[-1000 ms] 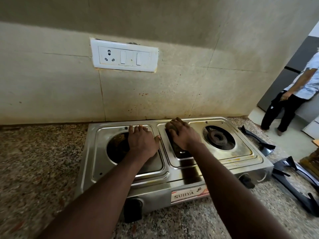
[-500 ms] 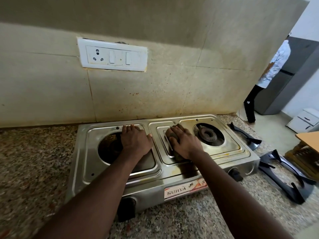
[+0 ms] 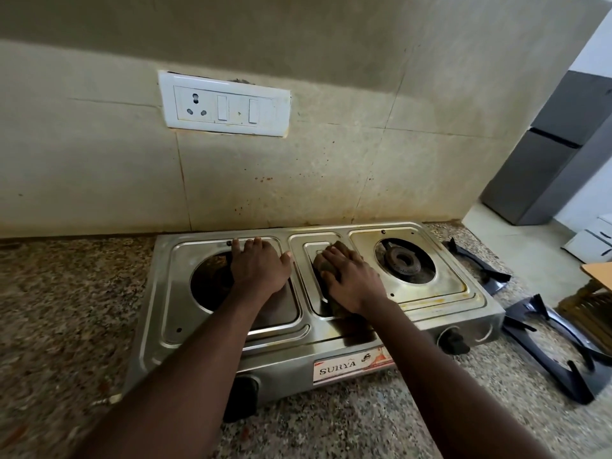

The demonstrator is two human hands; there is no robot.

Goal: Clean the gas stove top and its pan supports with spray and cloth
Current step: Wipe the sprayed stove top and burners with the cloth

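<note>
The label (image 3: pixel 351 362) on the front of your gas stove (image 3: pixel 427 294) reads "SURYA" — the smaller print is illegible. Your left hand (image 3: pixel 261 270) lies flat on the left burner tray, fingers together. Your right hand (image 3: pixel 354 281) presses a brown cloth (image 3: pixel 323 263) onto the centre tray, fingers laid close over it. Two black pan supports (image 3: pixel 556 356) lie on the speckled granite counter (image 3: pixel 66 309) to the stove's right. The wall tiles (image 3: pixel 298 180) are stain-spotted — a white socket plate (image 3: pixel 225 104) is mounted above.
</note>
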